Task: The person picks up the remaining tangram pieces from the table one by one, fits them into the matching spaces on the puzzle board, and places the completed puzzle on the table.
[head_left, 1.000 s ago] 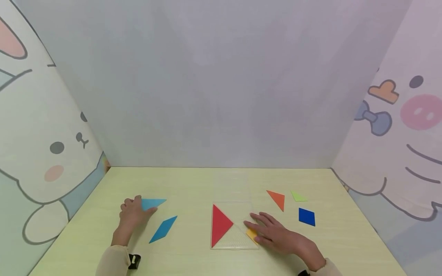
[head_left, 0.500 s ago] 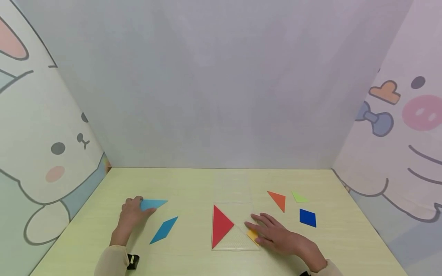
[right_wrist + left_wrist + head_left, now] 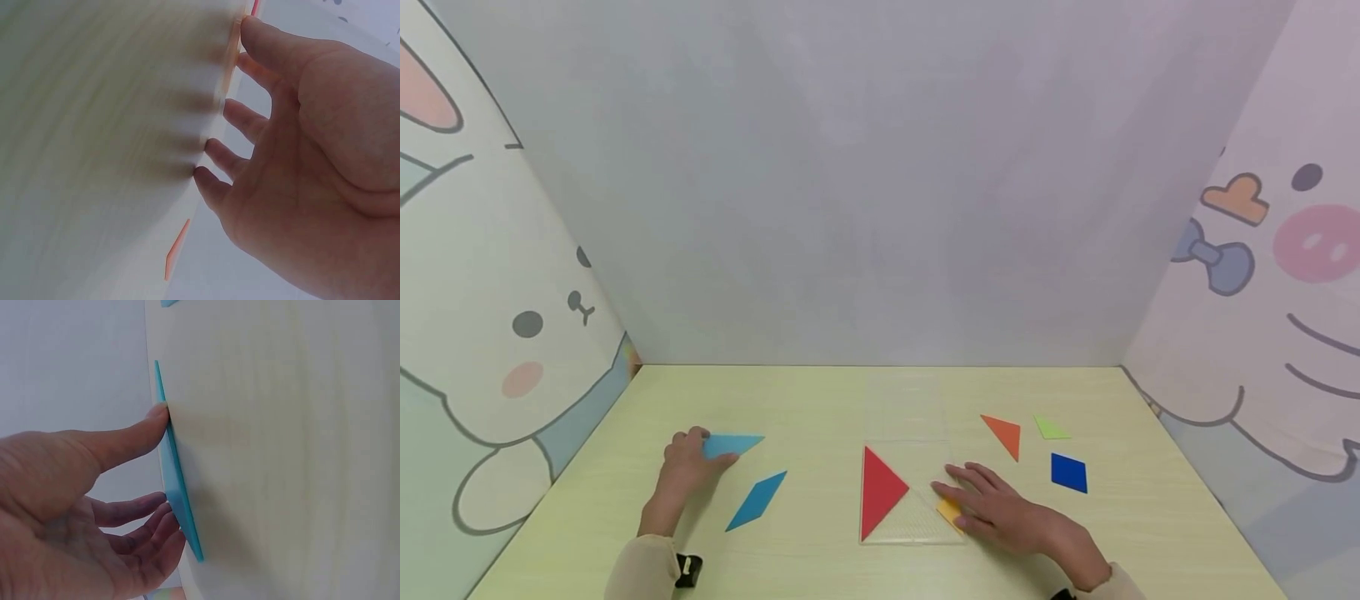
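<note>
At the left of the head view my left hand [image 3: 687,467] grips a light blue triangle tile [image 3: 730,444] by its edges. In the left wrist view the thumb lies on one edge of this tile [image 3: 177,481], with fingertips against another. A red triangle [image 3: 880,492] lies in the left of a clear tray [image 3: 910,537]. My right hand [image 3: 1000,512] rests at the tray's right side, fingers spread and fairly straight. Its thumb and index touch a yellow tile [image 3: 948,514], mostly hidden under the hand. In the right wrist view the thumb tip meets an orange-looking edge.
A blue parallelogram [image 3: 757,501] lies near my left wrist. To the right are an orange triangle [image 3: 1004,434], a light green triangle [image 3: 1050,428] and a dark blue square [image 3: 1069,472]. A transparent sheet [image 3: 904,404] lies behind the tray. Printed walls bound the table.
</note>
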Demonstrator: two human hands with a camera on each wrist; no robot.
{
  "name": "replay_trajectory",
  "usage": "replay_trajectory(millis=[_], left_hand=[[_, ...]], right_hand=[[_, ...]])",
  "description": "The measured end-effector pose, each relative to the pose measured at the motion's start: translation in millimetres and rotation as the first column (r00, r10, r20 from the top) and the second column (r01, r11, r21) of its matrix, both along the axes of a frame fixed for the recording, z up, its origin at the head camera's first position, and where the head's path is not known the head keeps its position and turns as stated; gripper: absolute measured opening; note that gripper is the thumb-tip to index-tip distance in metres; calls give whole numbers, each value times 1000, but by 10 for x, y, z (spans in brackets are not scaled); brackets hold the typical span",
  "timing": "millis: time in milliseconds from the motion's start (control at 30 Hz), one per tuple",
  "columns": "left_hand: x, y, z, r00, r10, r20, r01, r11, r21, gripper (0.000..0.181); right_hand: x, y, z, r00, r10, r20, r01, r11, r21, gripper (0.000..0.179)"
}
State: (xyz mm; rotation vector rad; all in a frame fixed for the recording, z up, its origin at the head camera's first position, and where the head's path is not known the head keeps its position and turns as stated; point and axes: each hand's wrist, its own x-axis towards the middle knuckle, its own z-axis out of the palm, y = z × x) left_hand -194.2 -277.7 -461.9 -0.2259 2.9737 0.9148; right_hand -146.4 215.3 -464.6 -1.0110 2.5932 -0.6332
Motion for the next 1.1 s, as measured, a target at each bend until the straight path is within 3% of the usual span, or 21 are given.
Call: replay_trajectory(millis=[533,833,1100], left_hand=[[-19,-51,-51,1000,15,-5,-14,996,87,71],[16,-86,-72,999,-23,-47,28,994,105,53],[26,-79,-54,998,-13,-65,24,986,165,40]], right_hand=[[10,-12,3,1000,-4,12,4,1000,-3,53],[7,2,-1,1000,7,-18,-7,1000,11,53],[6,11,-20,999,13,-41,-13,1000,12,52]])
